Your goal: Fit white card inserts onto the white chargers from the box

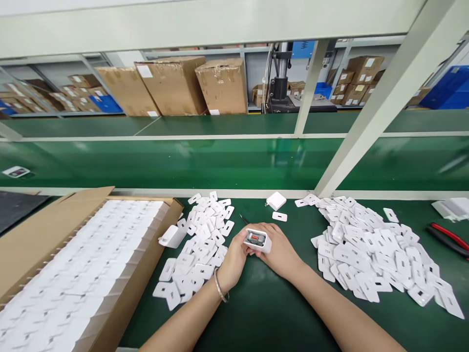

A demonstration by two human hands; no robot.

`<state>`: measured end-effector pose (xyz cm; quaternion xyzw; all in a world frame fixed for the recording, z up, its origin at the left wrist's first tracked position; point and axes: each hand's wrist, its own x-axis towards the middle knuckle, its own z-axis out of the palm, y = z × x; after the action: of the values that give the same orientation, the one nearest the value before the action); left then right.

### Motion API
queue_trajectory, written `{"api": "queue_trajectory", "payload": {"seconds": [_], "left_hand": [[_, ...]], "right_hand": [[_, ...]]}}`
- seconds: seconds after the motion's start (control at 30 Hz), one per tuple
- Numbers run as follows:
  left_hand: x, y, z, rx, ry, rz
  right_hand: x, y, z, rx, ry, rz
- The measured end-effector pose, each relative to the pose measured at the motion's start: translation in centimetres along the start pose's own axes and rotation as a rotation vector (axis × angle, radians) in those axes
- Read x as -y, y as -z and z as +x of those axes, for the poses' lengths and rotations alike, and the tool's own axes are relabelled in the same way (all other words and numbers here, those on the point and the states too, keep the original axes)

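At left, an open cardboard box (pixel 136 283) holds divided rows of white pieces (pixel 69 274). At the back, taped cartons (pixel 172 88) bear white labels (pixel 145 71), too small to read. A broad heap of white plates (pixel 370 249) lies right, a smaller heap (pixel 203 234) left. Between them, the left hand (pixel 234 261) and right hand (pixel 280 250) together grip a white housing (pixel 268 243), its open end showing grey and orange parts (pixel 255 238).

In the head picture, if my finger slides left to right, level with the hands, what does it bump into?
Cardboard box, loose white case, left pile of white plates, left hand, open white case, right hand, right pile of white plates, red-and-black tool handles.
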<state>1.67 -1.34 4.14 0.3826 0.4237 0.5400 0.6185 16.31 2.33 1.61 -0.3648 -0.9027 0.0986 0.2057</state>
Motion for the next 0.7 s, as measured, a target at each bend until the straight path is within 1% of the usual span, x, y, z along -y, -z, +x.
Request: {"api": "queue_trajectory", "payload": {"seconds": [0.1,0.2,0.27,0.33,0.43,0.47,0.53,0.57,0.6,0.63,0.7], "left_hand": [[-0.1,0.1,-0.2,0.027,-0.057,0.027],[0.0,0.5,-0.3,0.048,-0.095,0.1],[0.1,0.8,-0.4,0.05,-0.09,0.161],[0.4,1.0,-0.4,0.054,-0.071,0.203],[0.6,1.2,-0.4,0.053,-0.037,0.255],[0.7,1.2,-0.3,0.048,-0.022,0.274],[0.6,1.1,-0.4,0.037,0.016,0.297],[0.6,1.0,-0.4,0.037,0.035,0.3],[0.5,0.9,-0.5,0.043,0.046,0.302],[0.4,0.9,-0.5,0.052,0.048,0.305],[0.2,0.8,-0.7,0.07,0.024,0.321]], "right_hand": [[0.0,-0.3,0.0,0.042,-0.12,-0.043],[-0.1,0.0,-0.3,0.006,-0.178,-0.073],[-0.1,0.4,-0.7,-0.089,-0.237,0.027],[-0.2,1.0,-1.0,-0.253,-0.3,0.223],[-0.8,2.1,-1.1,-0.507,-0.392,0.609],[-1.1,2.4,-0.9,-0.562,-0.425,0.754],[-1.6,2.9,-0.6,-0.626,-0.474,0.997],[-1.8,3.1,-0.5,-0.648,-0.485,1.063],[-1.9,3.3,-0.4,-0.666,-0.489,1.081],[-1.9,3.4,-0.3,-0.682,-0.49,1.055],[-1.5,3.5,-0.5,-0.711,-0.494,0.926]]}}
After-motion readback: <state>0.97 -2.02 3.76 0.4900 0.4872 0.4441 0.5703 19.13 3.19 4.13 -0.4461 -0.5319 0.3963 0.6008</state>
